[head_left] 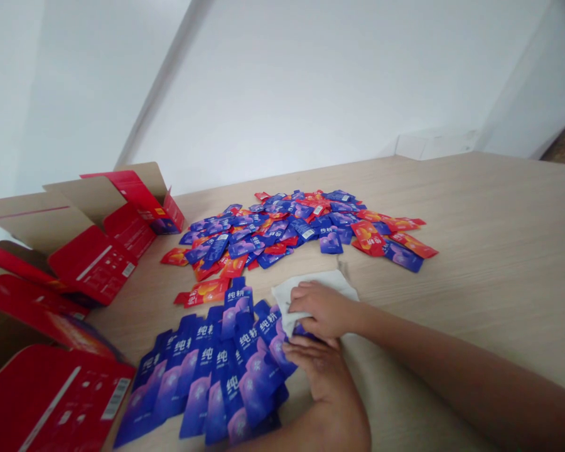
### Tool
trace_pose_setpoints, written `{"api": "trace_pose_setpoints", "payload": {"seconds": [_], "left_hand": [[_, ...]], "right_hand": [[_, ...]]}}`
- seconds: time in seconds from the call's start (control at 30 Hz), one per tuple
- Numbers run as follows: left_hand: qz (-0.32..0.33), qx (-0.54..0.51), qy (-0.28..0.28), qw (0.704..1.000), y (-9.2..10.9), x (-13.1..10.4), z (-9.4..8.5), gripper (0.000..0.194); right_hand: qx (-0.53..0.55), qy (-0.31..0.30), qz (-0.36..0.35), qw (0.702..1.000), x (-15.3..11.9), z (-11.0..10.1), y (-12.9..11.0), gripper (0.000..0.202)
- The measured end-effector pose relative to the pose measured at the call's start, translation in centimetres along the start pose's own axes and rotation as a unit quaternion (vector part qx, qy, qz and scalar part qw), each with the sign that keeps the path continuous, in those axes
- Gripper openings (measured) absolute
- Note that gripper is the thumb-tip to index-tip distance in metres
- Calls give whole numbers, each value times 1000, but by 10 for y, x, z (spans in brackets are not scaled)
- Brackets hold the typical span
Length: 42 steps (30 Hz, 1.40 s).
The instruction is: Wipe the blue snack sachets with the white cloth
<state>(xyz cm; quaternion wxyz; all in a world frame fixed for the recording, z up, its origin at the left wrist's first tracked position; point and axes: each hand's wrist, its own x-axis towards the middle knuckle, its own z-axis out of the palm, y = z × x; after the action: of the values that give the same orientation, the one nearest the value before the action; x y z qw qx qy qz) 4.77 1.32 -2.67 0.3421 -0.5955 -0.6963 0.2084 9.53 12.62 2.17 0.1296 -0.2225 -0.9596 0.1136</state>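
Note:
A white cloth [343,282] lies bunched on the table under my right hand [324,307], whose fingers are curled onto it. Just below, my left hand [313,364] has its fingers closed at a blue sachet [304,329], only a small part of which shows between the cloth and both hands. To the left of my hands, several blue-purple sachets [216,370] lie overlapped like shingles, printed side up. Their nearest edge passes beneath or beside my left fingers; I cannot tell which.
Farther back a loose heap of blue and red sachets [282,226] spreads across the wooden table [489,251]. Open red cardboard boxes [94,263] stand along the left side, flaps up. Near the wall [334,94] sits a white box [433,144].

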Motion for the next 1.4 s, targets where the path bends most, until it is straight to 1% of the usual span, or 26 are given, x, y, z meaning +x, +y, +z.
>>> {"api": "trace_pose_setpoints", "payload": {"seconds": [0.07, 0.13, 0.17, 0.27, 0.33, 0.4, 0.5, 0.57, 0.63, 0.7, 0.77, 0.8, 0.87, 0.93, 1.0, 1.07, 1.17, 1.23, 1.27, 1.4], "left_hand": [[7, -15, -4, 1000, 0, 0, 0, 37], [13, -36, -9, 999, -2, 1, -1, 37], [12, -46, -14, 999, -4, 2, -2, 37], [-5, -63, -32, 997, -7, 5, -4, 35], [-15, -63, -41, 997, -7, 6, -5, 35], [-14, -62, -40, 997, -7, 6, -6, 37], [16, -62, -27, 998, -8, 4, -7, 39], [26, -52, -18, 998, -9, 4, -7, 39], [9, -39, -16, 999, -8, 5, -7, 36], [-14, -32, -21, 999, -6, 6, -6, 34], [-19, -31, -27, 999, -4, 7, -5, 34], [-15, -32, -28, 999, -3, 6, -4, 35], [-4, -34, -20, 999, -1, 3, -3, 36], [5, -41, -8, 999, 0, 0, -1, 37], [6, -60, -4, 998, 2, -2, 1, 39], [-2, -84, -10, 996, 3, -2, 2, 39], [-24, -95, -27, 995, 4, 1, 3, 36], [-29, -92, -32, 995, 5, 2, 3, 36], [-26, -92, -30, 995, 4, 2, 3, 36], [-1, -80, -8, 997, 4, -1, 2, 37]], "right_hand": [[-13, 11, 37, 999, 0, -2, 2, 16], [-20, 12, 49, 999, -1, -4, 2, 18], [-19, 6, 40, 999, -1, -4, 0, 18], [-2, -23, -22, 1000, -3, -5, -6, 19], [4, -25, -33, 999, -3, -5, -10, 19], [-6, -15, -6, 1000, -1, -5, -9, 17], [-26, -5, 41, 999, 1, -5, -4, 15], [-29, -5, 50, 998, 1, -6, -2, 16], [-16, -10, 29, 999, 0, -6, -4, 18], [6, -22, -9, 1000, -1, -6, -7, 18], [17, -28, -21, 999, -1, -5, -8, 16], [13, -27, -12, 999, 0, -4, -8, 15], [-6, -16, 28, 999, 2, -3, -3, 14], [-21, 1, 69, 997, 2, -2, 4, 19], [-28, 14, 90, 995, 1, -2, 8, 23], [-25, 14, 74, 997, -1, -1, 6, 22], [3, -4, 5, 1000, -4, -1, -1, 21], [13, -9, -13, 1000, -4, -1, -3, 20], [10, -6, -4, 1000, -3, -1, -2, 19], [-16, 20, 69, 997, 0, -2, 10, 20]]}}
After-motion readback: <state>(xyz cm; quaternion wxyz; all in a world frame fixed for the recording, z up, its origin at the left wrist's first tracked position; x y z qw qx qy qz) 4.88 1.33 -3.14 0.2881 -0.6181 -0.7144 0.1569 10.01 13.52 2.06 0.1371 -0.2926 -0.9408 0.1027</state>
